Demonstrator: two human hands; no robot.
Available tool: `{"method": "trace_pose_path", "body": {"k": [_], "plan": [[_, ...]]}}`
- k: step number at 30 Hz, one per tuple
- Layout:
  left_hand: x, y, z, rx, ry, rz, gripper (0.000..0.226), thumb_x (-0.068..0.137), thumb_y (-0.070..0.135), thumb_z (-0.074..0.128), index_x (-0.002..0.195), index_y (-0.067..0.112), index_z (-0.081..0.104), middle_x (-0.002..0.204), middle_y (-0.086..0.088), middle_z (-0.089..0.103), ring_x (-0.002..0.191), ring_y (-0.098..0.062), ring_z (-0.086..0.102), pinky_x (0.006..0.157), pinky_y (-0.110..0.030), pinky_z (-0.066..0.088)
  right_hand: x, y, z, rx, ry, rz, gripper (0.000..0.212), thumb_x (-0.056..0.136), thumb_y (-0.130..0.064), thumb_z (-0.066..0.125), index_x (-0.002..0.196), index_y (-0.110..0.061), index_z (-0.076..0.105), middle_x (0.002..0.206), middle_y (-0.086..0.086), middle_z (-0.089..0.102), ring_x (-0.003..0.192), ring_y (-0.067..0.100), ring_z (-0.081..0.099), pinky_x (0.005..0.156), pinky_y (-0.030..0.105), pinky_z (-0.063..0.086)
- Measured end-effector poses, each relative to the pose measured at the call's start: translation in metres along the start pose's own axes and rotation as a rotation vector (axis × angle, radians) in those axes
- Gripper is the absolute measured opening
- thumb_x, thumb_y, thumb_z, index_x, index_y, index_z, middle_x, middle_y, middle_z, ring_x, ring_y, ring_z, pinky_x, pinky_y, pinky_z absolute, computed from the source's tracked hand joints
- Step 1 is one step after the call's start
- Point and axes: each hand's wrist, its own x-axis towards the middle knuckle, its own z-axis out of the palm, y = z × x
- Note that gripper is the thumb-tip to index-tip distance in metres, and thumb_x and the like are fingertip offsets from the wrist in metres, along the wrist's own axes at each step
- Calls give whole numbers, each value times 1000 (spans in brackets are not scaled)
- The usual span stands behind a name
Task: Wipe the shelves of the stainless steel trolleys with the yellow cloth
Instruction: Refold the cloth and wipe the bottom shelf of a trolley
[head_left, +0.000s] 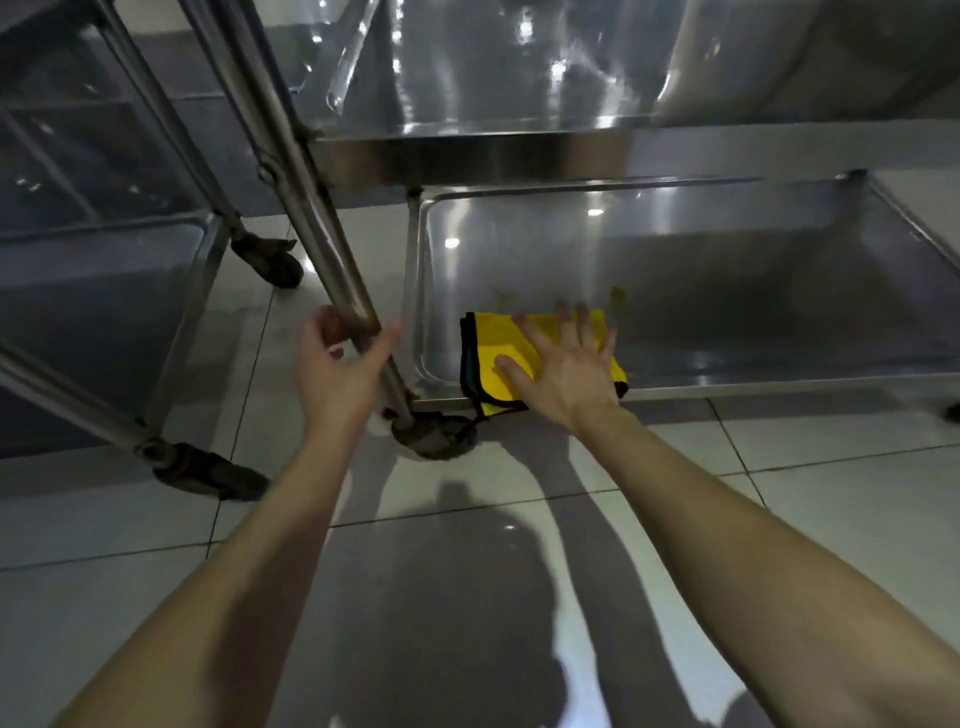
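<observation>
right hand presses flat, fingers spread, on yellow cloth (folded) at bottom shelf edge; left hand loosely curls around trolley leg.

Glossy grey tiled floor with dark grout lines, carrying bright light reflections and a shadow of a person with both arms stretched forward. Floor visible under and between the metal frames. Nothing else apart from task items.

Head cam; looks fwd-down, close over lower trolley shelf
</observation>
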Motion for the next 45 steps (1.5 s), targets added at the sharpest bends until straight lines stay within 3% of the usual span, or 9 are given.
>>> {"method": "trace_pose_path", "body": {"k": [2, 6, 10, 16, 21, 25, 31, 39, 45], "plan": [[16, 1, 14, -78, -91, -5, 25, 86, 57, 83, 80, 35, 73, 79, 11, 77, 77, -2, 74, 74, -24, 53, 3, -9, 22, -66, -53, -11, 69, 100, -81, 12, 165, -57, 7, 179, 13, -5, 162, 44, -10, 122, 76, -5], [25, -9, 35, -157, -42, -11, 51, 88, 53, 73, 47, 25, 61, 45, -3, 56, 44, -23, 60, 54, -32, 53, 6, -41, 44, -82, -46, -67, 70, 96, -83, 0, 163, -61, 1, 178, 16, -9, 160, 48, -14, 116, 80, -11], [31, -16, 39, -170, 20, 26, 44, 81, 58, 69, 53, 24, 60, 46, -7, 56, 41, -24, 58, 46, -27, 46, 21, -60, 47, -66, -48, -73, 79, 88, -90, -4, 162, -62, 1, 177, 16, -12, 160, 48, -18, 113, 81, -16], [31, -19, 41, -188, 15, 98, 42, 91, 40, 70, 55, 25, 57, 48, -7, 52, 40, -27, 54, 46, -51, 53, 105, -42, 38, -79, -141, -61, 90, 72, -102, -4, 156, -69, -6, 177, 6, -21, 160, 41, -23, 113, 80, -17], [27, -17, 41, -227, 21, 89, 46, 96, 27, 70, 54, 21, 51, 51, -9, 46, 43, -23, 50, 47, -53, 51, 207, -55, 29, -58, -122, -37, 86, 80, -100, 9, 159, -65, 6, 178, 11, -13, 160, 46, -17, 112, 84, -15], [25, -16, 41, -254, 42, 112, 51, 97, 24, 69, 65, -6, 43, 55, -17, 42, 44, -25, 46, 46, -55, 47, 248, -79, 26, -72, -162, -10, 86, 80, -98, 9, 159, -65, 5, 177, 14, -13, 160, 48, -19, 110, 85, -15], [22, -7, 42, -241, 53, 71, 52, 98, 20, 69, 50, 23, 49, 49, -8, 45, 42, -23, 47, 45, -47, 46, 184, -78, 24, -30, -152, -73, 79, 88, -93, 11, 161, -62, 7, 177, 15, -13, 160, 48, -17, 113, 83, -14], [20, 3, 36, -171, 29, -22, 35, 82, 43, 70, 52, 27, 60, 51, -5, 54, 45, -23, 57, 49, -36, 51, 43, -53, 34, -73, -152, -149, 72, 92, -89, 8, 160, -66, 4, 178, 5, -17, 162, 36, -19, 118, 76, -15], [25, 1, 33, -140, 9, -75, 29, 83, 44, 73, 62, 26, 66, 54, -4, 60, 49, -21, 64, 46, -27, 51, 21, 51, 17, -37, -171, 17, 79, 82, -99, 7, 155, -72, 0, 178, -8, -16, 164, 26, -17, 123, 71, -12]]}}
